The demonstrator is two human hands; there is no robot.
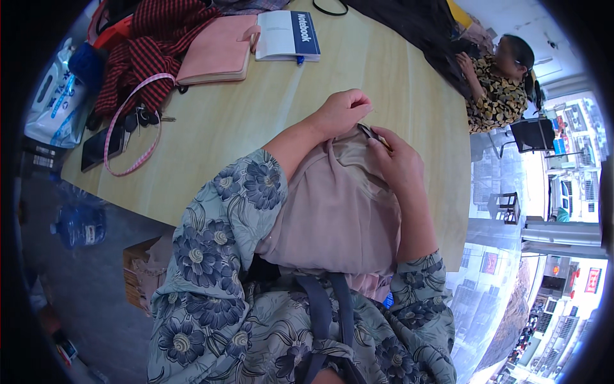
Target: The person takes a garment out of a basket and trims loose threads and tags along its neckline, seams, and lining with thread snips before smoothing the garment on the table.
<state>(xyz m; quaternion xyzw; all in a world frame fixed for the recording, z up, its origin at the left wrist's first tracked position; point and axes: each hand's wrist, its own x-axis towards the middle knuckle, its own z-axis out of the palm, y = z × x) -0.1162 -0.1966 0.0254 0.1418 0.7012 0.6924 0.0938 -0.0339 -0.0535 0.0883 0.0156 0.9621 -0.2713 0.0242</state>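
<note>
A dusty-pink garment (339,211) lies gathered over the table edge and my lap, its paler inner side (361,157) turned up near my hands. My left hand (342,114) is at the garment's far end, with thumb and fingers pinched together. What sits in that pinch is too fine to make out; it may be a thread. Close by on the right, my right hand (400,160) is closed round small thread snips (366,131). Their dark blades point toward the left hand, beside the fabric's edge. The right fingers partly hide the handle.
On the wooden table (243,128) lie a pink notebook (217,48), a white-and-blue notebook (288,38), a pink-checked loop (110,144), keys, a phone (102,147) and red-black checked cloth (137,70). Across, a person (502,83) handles dark fabric (422,29). A water jug (80,227) stands left.
</note>
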